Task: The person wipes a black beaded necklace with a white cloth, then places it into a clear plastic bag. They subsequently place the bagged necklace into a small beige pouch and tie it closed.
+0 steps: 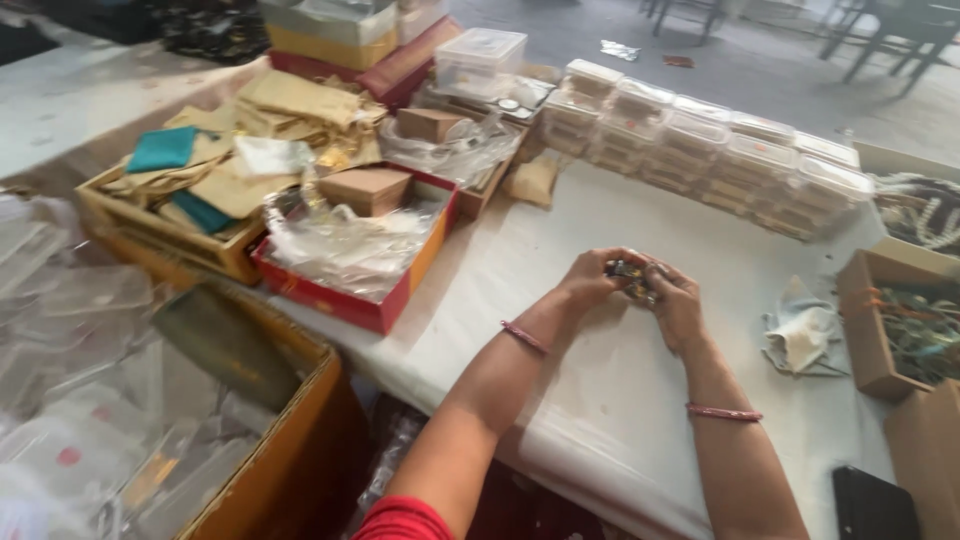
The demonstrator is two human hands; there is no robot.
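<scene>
Both hands met over the middle of the white-covered surface (600,400), the left hand (590,283) and the right hand (675,305) closed together on one small dark ornament (628,277) with glints of gold, held just above the cloth; its exact kind was too small and blurred to tell. To work such a piece well, the person would probably do best to keep it low over the surface, pinch it with the fingertips rather than the palms, and turn it slowly so that nothing bent or slipped. A pink bangle sat on each wrist. To the right lay a crumpled pale cloth (800,335), soft and folded on itself, near an open cardboard box (860,330) of tangled, colourful pieces. Along the far edge stood a row of clear plastic boxes (700,150), rigid, lidded and stacked. To the left a red shallow box (345,300) held crinkled transparent wrapping and a small brown carton (368,188), and beside it a cardboard tray (150,235) held flat beige and teal fabric pouches.
</scene>
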